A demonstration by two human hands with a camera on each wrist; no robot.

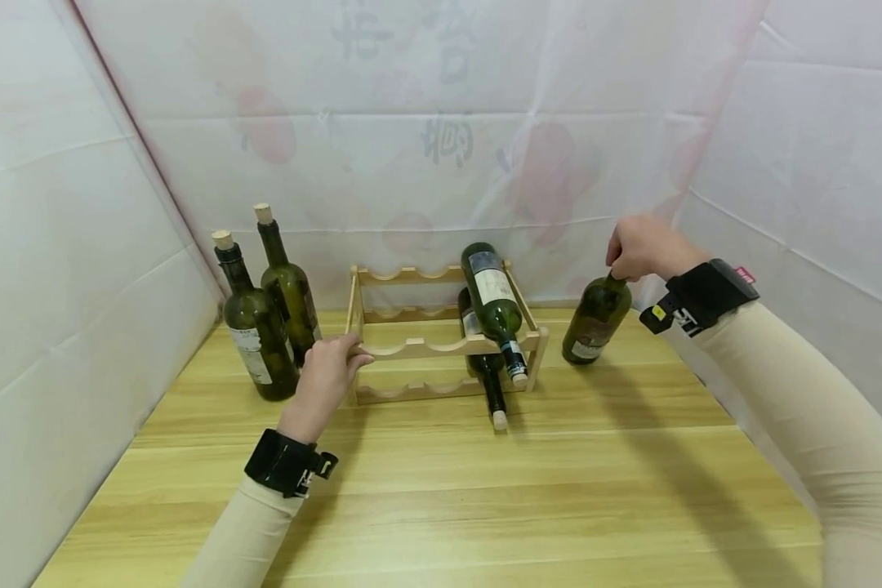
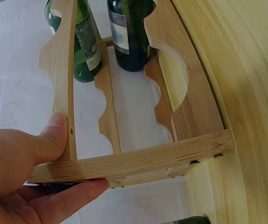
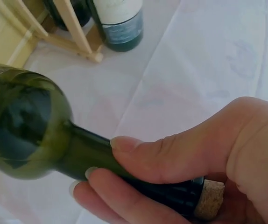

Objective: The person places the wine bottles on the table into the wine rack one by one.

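My right hand [image 1: 647,247] grips a dark green wine bottle [image 1: 597,320] by its neck, to the right of the wooden wine rack [image 1: 412,349]. In the right wrist view, thumb and fingers wrap the neck, and a cork [image 3: 210,199] shows in its mouth. My left hand [image 1: 325,369] holds the rack's front left corner, thumb on the upper front rail and fingers outside the side piece [image 2: 138,156]. One corked bottle [image 1: 494,287] lies on the rack's upper tier at the right, its neck pointing forward. Beneath it another bottle [image 1: 493,390] lies on the lower tier.
Left of the rack, two corked green bottles stand upright, a nearer one [image 1: 253,347] and a farther one [image 1: 291,286]. The wood-grain table [image 1: 441,506] is bounded by a white cloth [image 1: 382,180] behind and at both sides.
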